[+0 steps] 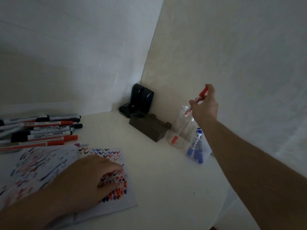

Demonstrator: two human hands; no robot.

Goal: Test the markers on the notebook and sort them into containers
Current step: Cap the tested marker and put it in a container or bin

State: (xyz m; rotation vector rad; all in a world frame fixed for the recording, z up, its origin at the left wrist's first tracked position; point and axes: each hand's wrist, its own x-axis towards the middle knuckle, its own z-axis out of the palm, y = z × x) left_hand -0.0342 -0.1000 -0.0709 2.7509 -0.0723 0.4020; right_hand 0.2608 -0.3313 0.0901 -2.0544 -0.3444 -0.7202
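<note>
My right hand [206,105] pinches a red-capped marker [200,96], tilted, with its lower end at the mouth of a clear container [184,123] that holds another red marker. Beside it, nearer me, a second clear container [197,146] holds blue markers. My left hand [93,176] rests palm down on the open notebook [69,166], whose pages are covered with red, blue and black marks. Several markers [41,130] with red and black caps lie in a pile at the left.
A dark brown box [147,128] sits behind the containers. Black speakers [141,98] with a cable stand in the wall corner. A small pink-tipped item [81,144] lies above the notebook. The white table's edge [221,205] curves at the right.
</note>
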